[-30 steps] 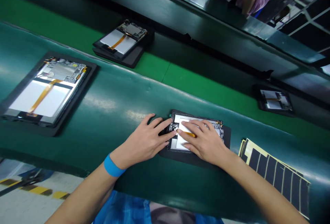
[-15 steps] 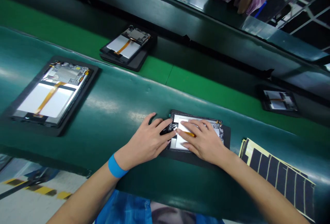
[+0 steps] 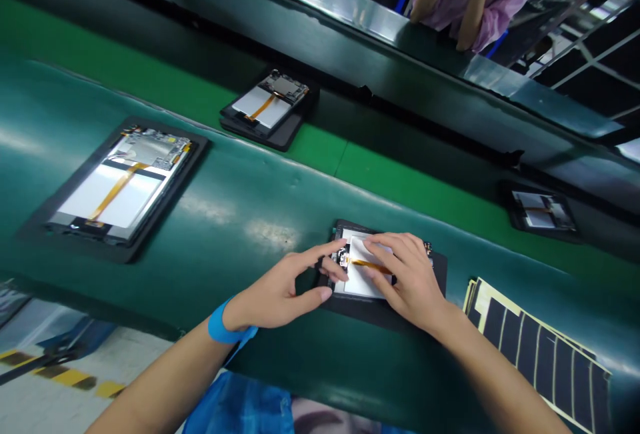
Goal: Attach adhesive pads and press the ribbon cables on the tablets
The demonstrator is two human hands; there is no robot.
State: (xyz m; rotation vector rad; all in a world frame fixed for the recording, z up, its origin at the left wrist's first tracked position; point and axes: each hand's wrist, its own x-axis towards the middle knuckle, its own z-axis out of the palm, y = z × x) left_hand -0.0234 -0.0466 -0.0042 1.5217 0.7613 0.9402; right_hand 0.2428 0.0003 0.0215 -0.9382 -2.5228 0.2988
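Note:
An opened tablet point(image 3: 359, 282) lies on a black pad point(image 3: 440, 271) in front of me, its white battery and orange ribbon cable point(image 3: 369, 265) showing. My left hand point(image 3: 295, 284), with a blue band at the wrist, is at the tablet's left end. Its fingers are spread, with the index fingertip by the connector end of the ribbon. My right hand point(image 3: 407, 277) rests over the right part of the tablet, fingers apart and fingertips on or just above the battery. It covers much of the circuit board. Neither hand grips anything.
A larger-looking open tablet point(image 3: 125, 187) on a pad lies to the left. On the green belt point(image 3: 325, 147) sit another tablet point(image 3: 270, 104) and one at far right point(image 3: 543, 209). Sheets of black strips point(image 3: 540, 347) lie at right. A person point(image 3: 445, 1) is across the line.
My left hand has turned and spread its fingers, thumb now toward me. My right fingers have drawn back slightly from the ribbon's left end. The view has shifted a little.

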